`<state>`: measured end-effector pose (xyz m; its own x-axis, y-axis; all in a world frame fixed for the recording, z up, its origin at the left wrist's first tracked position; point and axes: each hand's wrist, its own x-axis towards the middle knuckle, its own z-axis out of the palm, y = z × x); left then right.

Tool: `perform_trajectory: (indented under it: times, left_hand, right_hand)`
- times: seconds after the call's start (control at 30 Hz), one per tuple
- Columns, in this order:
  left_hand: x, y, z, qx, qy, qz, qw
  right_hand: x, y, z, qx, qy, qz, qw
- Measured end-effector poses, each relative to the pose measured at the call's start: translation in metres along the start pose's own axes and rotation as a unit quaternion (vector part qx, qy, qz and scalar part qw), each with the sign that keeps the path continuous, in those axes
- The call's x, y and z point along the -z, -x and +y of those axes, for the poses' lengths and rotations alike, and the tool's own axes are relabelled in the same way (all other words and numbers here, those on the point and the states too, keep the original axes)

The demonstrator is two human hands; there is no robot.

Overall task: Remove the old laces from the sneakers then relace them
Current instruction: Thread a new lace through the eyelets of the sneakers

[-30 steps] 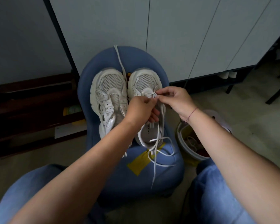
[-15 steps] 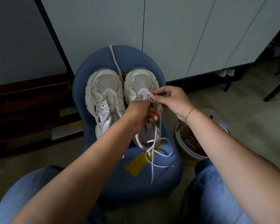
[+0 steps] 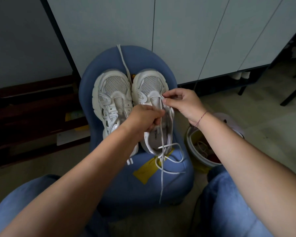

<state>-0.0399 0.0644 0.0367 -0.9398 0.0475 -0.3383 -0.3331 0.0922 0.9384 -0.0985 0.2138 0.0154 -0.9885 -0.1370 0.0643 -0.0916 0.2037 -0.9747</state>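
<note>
- Two white sneakers sit side by side, toes toward the top of the frame, on a blue chair (image 3: 143, 57) in the middle of the picture.
- The bare sneaker (image 3: 113, 100), the one further left, shows empty eyelets. Its old lace looks to be out, and it is not yet relaced.
- A spare lace (image 3: 122, 57) lies between the two toes and runs up over the chair's top edge. I cannot tell whether it is old or new.
- The second sneaker (image 3: 149, 82) carries a lace (image 3: 162, 168) only near the toe. The loose ends trail over the heel and down the seat.
- The right hand (image 3: 184, 103) pinches that lace at the lowest eyelet. The left hand (image 3: 143, 118) is curled round a strand just below, close to the right.
- This is probably either the last crossing of removal or the first row of relacing. Either way, nearly all the threading on both sneakers is left to do.
- A bucket (image 3: 189, 142) at the lower right, beside the chair, holds what may be more laces.
</note>
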Motion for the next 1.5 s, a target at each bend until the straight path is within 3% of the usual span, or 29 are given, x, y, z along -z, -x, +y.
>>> perform_trajectory:
  times: [0.13, 0.37, 0.53, 0.77, 0.9, 1.0, 1.07, 1.3, 1.5]
  left_hand:
    - [0.004, 0.018, -0.01, 0.01, -0.077, -0.054, 0.995]
    - [0.012, 0.05, -0.044, 0.064, -0.113, -0.194, 0.972]
    - [0.01, 0.064, -0.062, 0.082, -0.142, -0.237, 0.958]
    - [0.013, 0.053, -0.07, 0.051, -0.196, -0.173, 0.964]
    - [0.016, 0.046, -0.048, -0.04, -0.229, -0.097, 0.968]
    - [0.018, 0.032, -0.027, -0.104, -0.172, 0.006, 0.98]
    - [0.016, 0.024, -0.016, -0.121, -0.114, 0.033, 0.986]
    - [0.001, 0.0, 0.0, -0.046, -0.032, 0.013, 0.998]
    - [-0.005, -0.005, 0.009, 0.034, 0.024, -0.051, 0.998]
  right_hand:
    - [0.001, -0.001, 0.001, 0.004, 0.004, 0.001, 1.0]
    - [0.002, 0.001, 0.001, -0.001, 0.001, 0.0, 1.0]
    - [0.001, 0.002, 0.0, -0.009, 0.006, -0.002, 1.0]
    - [0.0, 0.002, 0.001, -0.013, 0.003, 0.005, 1.0]
    - [-0.001, 0.001, 0.001, -0.008, 0.0, 0.007, 1.0]
    - [-0.002, 0.001, 0.0, -0.008, -0.006, 0.004, 1.0]
    - [-0.002, 0.001, 0.0, -0.01, -0.006, 0.005, 1.0]
    - [-0.003, 0.001, 0.0, -0.01, -0.005, 0.01, 1.0]
    - [-0.003, 0.0, 0.001, -0.007, -0.004, 0.01, 1.0]
